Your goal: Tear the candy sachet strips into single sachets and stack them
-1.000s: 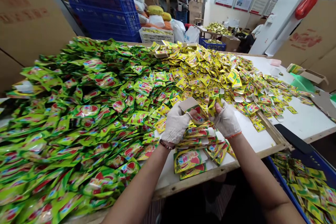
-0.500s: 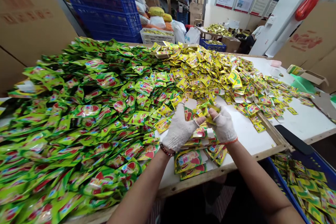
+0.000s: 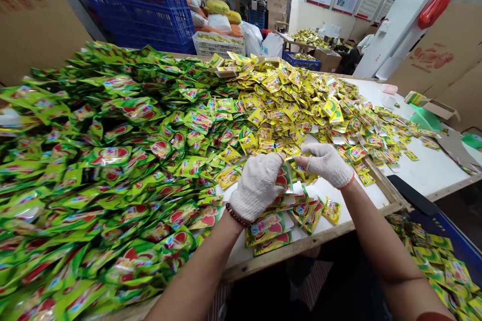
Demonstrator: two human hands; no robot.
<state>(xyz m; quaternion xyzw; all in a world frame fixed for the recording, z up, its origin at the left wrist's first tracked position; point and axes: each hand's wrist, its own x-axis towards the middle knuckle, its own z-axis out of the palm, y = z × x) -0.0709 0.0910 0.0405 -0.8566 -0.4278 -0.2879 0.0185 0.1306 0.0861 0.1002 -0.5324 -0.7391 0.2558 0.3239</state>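
My left hand (image 3: 258, 185), in a white fingerless-tip glove, is closed around a small watermelon-printed carton (image 3: 283, 176), mostly hidden by the fingers. Close beside its top is my right hand (image 3: 326, 163), gloved alike, thumb and fingers pinched; what lies between them is too small to make out. Below the hands, flat cartons with watermelon pictures (image 3: 268, 228) lie stacked at the table's front edge. One yellow packet (image 3: 331, 210) lies to their right. Green watermelon packets (image 3: 150, 150) heap up on the left, and small yellow packets (image 3: 286, 95) pile up behind the hands.
A wooden rail (image 3: 384, 180) divides the white table on the right. Below it, a blue crate (image 3: 452, 230) holds yellow-green packs. Blue crates (image 3: 143, 10) stand behind the green heap. A green bowl (image 3: 424, 118) sits at the far right. Another person (image 3: 361, 50) is in the background.
The right hand has moved away from the yellow packet it held; a yellow packet now lies right of the cartons. My left hand has turned and closed on the carton. The view shifted slightly.
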